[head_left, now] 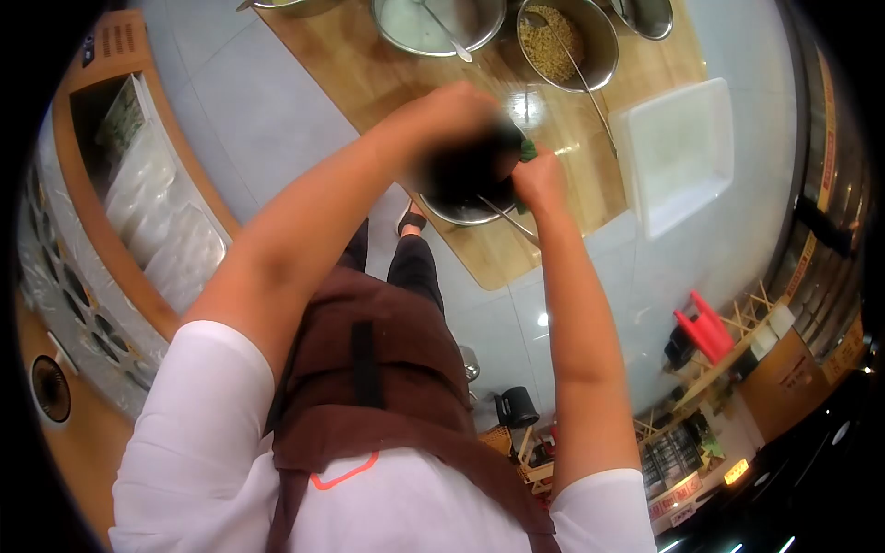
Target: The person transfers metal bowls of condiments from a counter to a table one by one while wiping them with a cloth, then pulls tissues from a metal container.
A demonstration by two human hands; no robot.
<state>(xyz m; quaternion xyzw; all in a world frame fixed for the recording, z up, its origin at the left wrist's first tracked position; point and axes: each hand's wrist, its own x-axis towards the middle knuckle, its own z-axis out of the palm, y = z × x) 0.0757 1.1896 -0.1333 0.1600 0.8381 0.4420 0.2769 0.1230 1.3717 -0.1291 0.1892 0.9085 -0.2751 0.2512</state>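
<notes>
My left hand [454, 109] reaches over the wooden table, its fingers lost in a dark blurred patch. Just to its right, my right hand [540, 178] is closed around a small dark green thing [527, 150], perhaps leafy; its kind is unclear. Below both hands stands a metal bowl [458, 218] at the table's near-left edge. A metal spoon handle [512, 221] sticks out of it toward the right. What the bowl contains is hidden by the dark patch.
Farther back on the wooden table [590, 189] stand a metal pot of white liquid [419, 28] with a spoon and a metal pot of yellowish grains [551, 41] with a long-handled ladle. A white plastic tray [678, 157] lies at the right. An orange-edged cabinet [152, 194] flanks the left.
</notes>
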